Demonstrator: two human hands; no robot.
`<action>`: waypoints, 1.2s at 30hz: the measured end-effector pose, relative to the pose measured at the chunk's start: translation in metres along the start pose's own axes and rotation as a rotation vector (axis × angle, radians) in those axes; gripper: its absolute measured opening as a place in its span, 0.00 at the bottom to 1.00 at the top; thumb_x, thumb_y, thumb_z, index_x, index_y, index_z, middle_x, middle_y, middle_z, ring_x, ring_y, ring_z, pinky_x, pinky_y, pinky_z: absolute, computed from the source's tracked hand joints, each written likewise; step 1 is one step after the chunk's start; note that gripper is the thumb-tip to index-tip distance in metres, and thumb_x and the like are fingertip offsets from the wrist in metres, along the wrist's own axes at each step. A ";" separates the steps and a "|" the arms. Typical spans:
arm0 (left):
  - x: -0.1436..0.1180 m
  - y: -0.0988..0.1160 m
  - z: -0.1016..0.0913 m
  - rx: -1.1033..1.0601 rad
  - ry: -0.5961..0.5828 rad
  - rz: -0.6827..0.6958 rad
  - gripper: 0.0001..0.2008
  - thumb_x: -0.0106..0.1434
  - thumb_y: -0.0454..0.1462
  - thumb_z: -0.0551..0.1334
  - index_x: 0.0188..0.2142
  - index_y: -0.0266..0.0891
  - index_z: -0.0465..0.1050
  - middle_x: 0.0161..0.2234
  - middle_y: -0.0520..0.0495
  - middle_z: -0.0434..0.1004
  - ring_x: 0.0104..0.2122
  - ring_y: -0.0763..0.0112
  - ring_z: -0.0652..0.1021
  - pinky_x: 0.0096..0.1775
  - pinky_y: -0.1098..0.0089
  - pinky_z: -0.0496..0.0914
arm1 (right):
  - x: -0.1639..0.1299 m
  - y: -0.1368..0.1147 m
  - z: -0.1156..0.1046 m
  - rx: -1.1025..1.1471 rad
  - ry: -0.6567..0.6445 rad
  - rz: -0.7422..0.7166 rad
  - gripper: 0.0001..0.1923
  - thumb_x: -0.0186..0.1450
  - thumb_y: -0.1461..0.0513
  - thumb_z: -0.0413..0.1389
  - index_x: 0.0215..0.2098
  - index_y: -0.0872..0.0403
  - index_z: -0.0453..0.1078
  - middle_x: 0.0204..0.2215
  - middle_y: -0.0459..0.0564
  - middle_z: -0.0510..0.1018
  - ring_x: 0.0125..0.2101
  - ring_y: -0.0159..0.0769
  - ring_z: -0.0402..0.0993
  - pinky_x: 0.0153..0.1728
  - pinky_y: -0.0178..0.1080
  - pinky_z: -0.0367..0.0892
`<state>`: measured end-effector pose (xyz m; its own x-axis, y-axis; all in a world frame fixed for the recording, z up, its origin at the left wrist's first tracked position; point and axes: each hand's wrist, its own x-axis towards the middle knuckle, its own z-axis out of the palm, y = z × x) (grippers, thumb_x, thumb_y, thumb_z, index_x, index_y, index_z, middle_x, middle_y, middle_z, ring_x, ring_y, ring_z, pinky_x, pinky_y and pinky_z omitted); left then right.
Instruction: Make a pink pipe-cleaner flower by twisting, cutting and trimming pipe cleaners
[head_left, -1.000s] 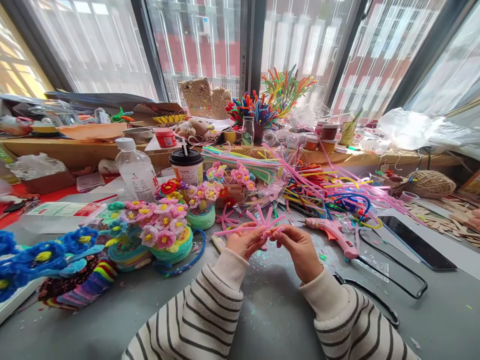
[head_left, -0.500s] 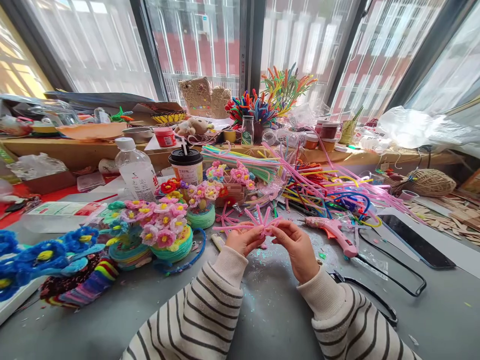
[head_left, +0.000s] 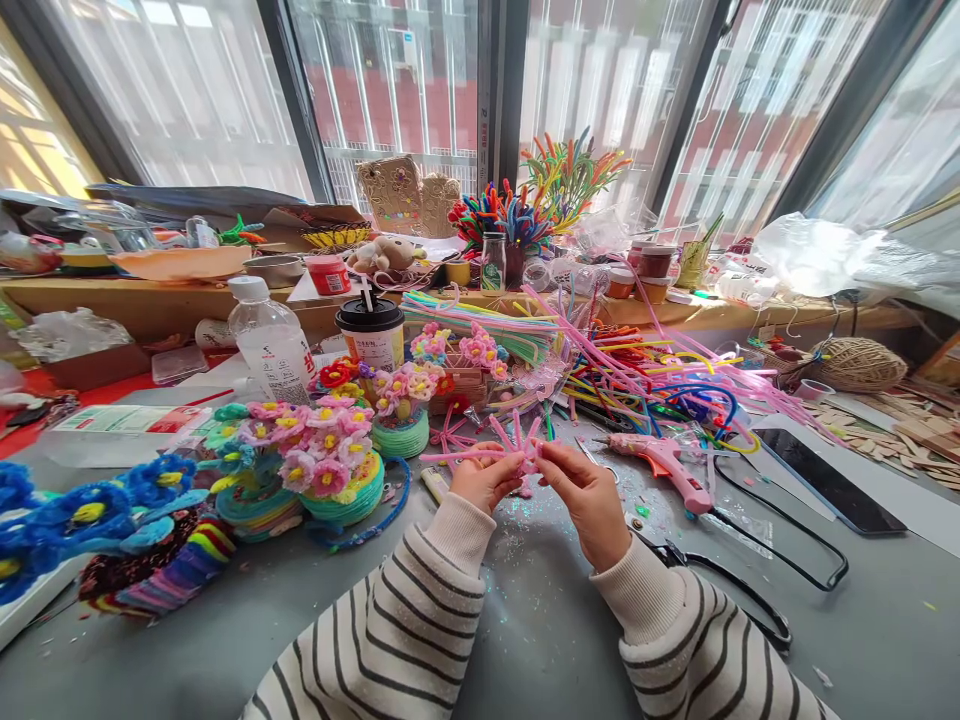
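Observation:
Between my two hands, above the grey table, is a pink pipe cleaner piece (head_left: 516, 432) with several prongs fanning out from its middle. My left hand (head_left: 487, 478) pinches it from the left, and one long pink prong sticks out past those fingers. My right hand (head_left: 589, 500) is closed at its right side, thumb and forefinger pressed on a prong near the middle. The fingers cover part of the piece's centre. A second pink pipe cleaner piece (head_left: 448, 436) lies on the table just behind my left hand.
Flower pots of pipe cleaner, one with pink blooms (head_left: 328, 447), stand on the left near a water bottle (head_left: 270, 345) and lidded cup (head_left: 370, 335). On the right lie a pink glue gun (head_left: 667, 470), its black cable and a phone (head_left: 829, 478). Loose pipe cleaners (head_left: 637, 365) are heaped behind.
My right hand has turned slightly and its fingers have moved a little left, up against the middle of the pink piece. A prong on the right no longer sticks out sideways. My left hand keeps its pinch.

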<state>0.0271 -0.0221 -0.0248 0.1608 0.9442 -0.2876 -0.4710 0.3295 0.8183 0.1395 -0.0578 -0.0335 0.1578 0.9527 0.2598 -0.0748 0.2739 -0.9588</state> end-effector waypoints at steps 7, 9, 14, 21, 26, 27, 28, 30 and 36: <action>0.000 -0.001 0.000 0.015 -0.002 0.019 0.13 0.42 0.27 0.61 0.24 0.37 0.55 0.14 0.56 0.68 0.15 0.78 0.71 0.16 0.80 0.65 | -0.001 -0.002 0.002 -0.164 -0.002 -0.090 0.13 0.53 0.62 0.51 0.38 0.54 0.65 0.30 0.48 0.69 0.30 0.32 0.66 0.29 0.35 0.65; 0.001 -0.002 0.000 0.021 0.009 0.022 0.14 0.41 0.27 0.61 0.24 0.37 0.55 0.14 0.57 0.67 0.15 0.78 0.71 0.16 0.80 0.65 | -0.001 -0.001 0.002 -0.161 0.034 -0.099 0.14 0.52 0.62 0.52 0.38 0.54 0.64 0.28 0.48 0.70 0.29 0.32 0.67 0.30 0.36 0.65; -0.001 0.001 0.000 0.023 0.003 -0.016 0.13 0.42 0.28 0.62 0.24 0.37 0.57 0.15 0.55 0.69 0.15 0.77 0.71 0.19 0.77 0.68 | -0.002 -0.001 0.000 -0.224 0.040 -0.152 0.08 0.53 0.62 0.51 0.31 0.54 0.67 0.27 0.48 0.72 0.27 0.33 0.68 0.30 0.37 0.66; -0.005 0.006 0.004 0.061 0.023 -0.040 0.11 0.44 0.29 0.60 0.25 0.36 0.57 0.14 0.54 0.69 0.15 0.77 0.71 0.18 0.76 0.69 | -0.003 -0.006 -0.005 -0.573 -0.039 -0.415 0.12 0.54 0.66 0.47 0.35 0.50 0.68 0.29 0.48 0.70 0.30 0.33 0.66 0.32 0.36 0.63; -0.007 0.008 0.005 0.095 0.016 -0.052 0.11 0.44 0.31 0.61 0.26 0.35 0.59 0.15 0.52 0.70 0.16 0.75 0.72 0.19 0.75 0.69 | -0.003 -0.006 -0.006 -0.713 -0.058 -0.499 0.13 0.56 0.67 0.45 0.37 0.51 0.66 0.29 0.49 0.69 0.31 0.33 0.65 0.33 0.36 0.62; -0.008 0.008 0.006 0.100 0.015 -0.056 0.10 0.44 0.31 0.61 0.25 0.35 0.59 0.15 0.52 0.71 0.16 0.75 0.72 0.19 0.75 0.69 | -0.003 -0.005 -0.007 -0.728 -0.059 -0.509 0.13 0.56 0.67 0.45 0.37 0.51 0.66 0.30 0.49 0.69 0.31 0.33 0.65 0.33 0.36 0.62; -0.008 0.008 0.006 0.106 0.014 -0.056 0.09 0.44 0.31 0.61 0.25 0.35 0.60 0.15 0.51 0.71 0.16 0.75 0.72 0.19 0.75 0.69 | -0.004 -0.005 -0.007 -0.740 -0.058 -0.519 0.13 0.56 0.67 0.45 0.38 0.51 0.66 0.30 0.49 0.69 0.31 0.33 0.65 0.33 0.35 0.62; -0.009 0.009 0.006 0.118 0.022 -0.042 0.09 0.44 0.31 0.61 0.25 0.34 0.60 0.15 0.51 0.71 0.16 0.75 0.72 0.19 0.75 0.69 | -0.005 -0.005 -0.007 -0.759 -0.062 -0.542 0.13 0.57 0.67 0.44 0.38 0.52 0.65 0.30 0.50 0.69 0.31 0.32 0.65 0.33 0.34 0.62; -0.006 0.005 0.005 0.129 0.050 0.036 0.14 0.41 0.30 0.63 0.25 0.35 0.57 0.14 0.53 0.70 0.16 0.75 0.72 0.19 0.75 0.70 | -0.006 0.000 -0.005 -0.803 0.026 -0.601 0.15 0.56 0.67 0.46 0.43 0.53 0.57 0.28 0.47 0.71 0.28 0.31 0.67 0.32 0.34 0.63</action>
<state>0.0278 -0.0262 -0.0169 0.1007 0.9549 -0.2792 -0.3595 0.2966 0.8848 0.1439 -0.0647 -0.0353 -0.0269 0.6800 0.7327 0.7093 0.5295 -0.4654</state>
